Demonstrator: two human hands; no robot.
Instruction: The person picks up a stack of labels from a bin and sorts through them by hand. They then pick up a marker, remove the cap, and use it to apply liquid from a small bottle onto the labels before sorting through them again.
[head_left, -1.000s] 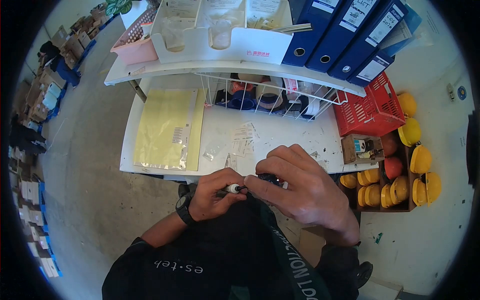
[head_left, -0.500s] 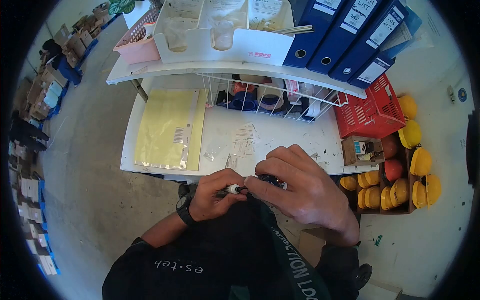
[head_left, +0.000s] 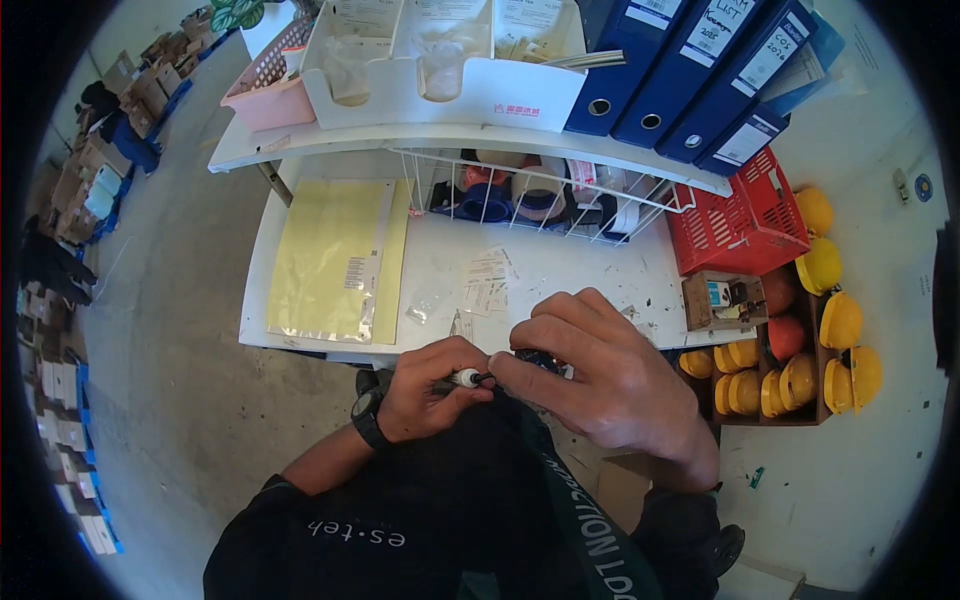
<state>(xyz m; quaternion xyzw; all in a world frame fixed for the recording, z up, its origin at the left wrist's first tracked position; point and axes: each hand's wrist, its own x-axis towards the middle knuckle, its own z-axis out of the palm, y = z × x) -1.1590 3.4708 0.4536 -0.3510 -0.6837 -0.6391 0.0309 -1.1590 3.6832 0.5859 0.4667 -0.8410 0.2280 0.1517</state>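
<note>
Near the front edge of the white desk (head_left: 440, 270), my left hand (head_left: 440, 390) pinches a small white tube-like piece (head_left: 466, 378) with a dark thin end pointing right. Close beside it, my right hand (head_left: 600, 375) is closed round a small dark shiny object (head_left: 538, 360), mostly hidden by the fingers. The fingertips of both hands nearly meet. Beyond them on the desk lie a printed paper slip (head_left: 487, 280), a small clear plastic bag (head_left: 422, 306) and yellow envelopes (head_left: 325, 265).
A shelf (head_left: 450, 137) above the desk bears a white organizer (head_left: 510, 95) and blue binders (head_left: 640, 60). Under it hangs a wire basket (head_left: 560, 215) of tape rolls. To the right are a red crate (head_left: 735, 225), a wooden box (head_left: 705, 310) and yellow helmets (head_left: 840, 322). Two people stand far left.
Both hands hold the same pose and things. The view has shifted very slightly, and the desk and shelf sit a little further left.
</note>
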